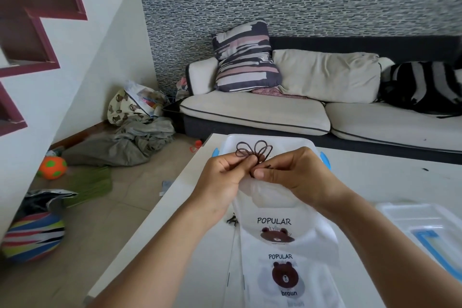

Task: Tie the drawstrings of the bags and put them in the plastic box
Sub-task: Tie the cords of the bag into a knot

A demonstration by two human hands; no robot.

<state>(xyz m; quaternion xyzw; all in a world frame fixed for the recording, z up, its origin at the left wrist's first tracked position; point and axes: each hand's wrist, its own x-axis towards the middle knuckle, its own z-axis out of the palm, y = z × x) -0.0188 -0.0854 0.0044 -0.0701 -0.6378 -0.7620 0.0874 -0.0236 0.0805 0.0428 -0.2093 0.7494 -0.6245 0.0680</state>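
Over the white table (375, 177), both hands pinch a bag's drawstring
Left hand (222, 177) and right hand (292, 172) grip the brown drawstring (252, 151) of one white bag (275, 210); a second bag (285, 280) lies beneath; plastic box (230, 144) behind, contents hidden

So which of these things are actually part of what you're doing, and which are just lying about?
Part of the job:
- left hand and right hand, both pinching the brown drawstring
- held bear bag
- second bear bag flat on the table
- plastic box behind the hands
- box lid at right

Just lying about:
- sofa
- striped pillow
- orange ball
- grey cloth pile
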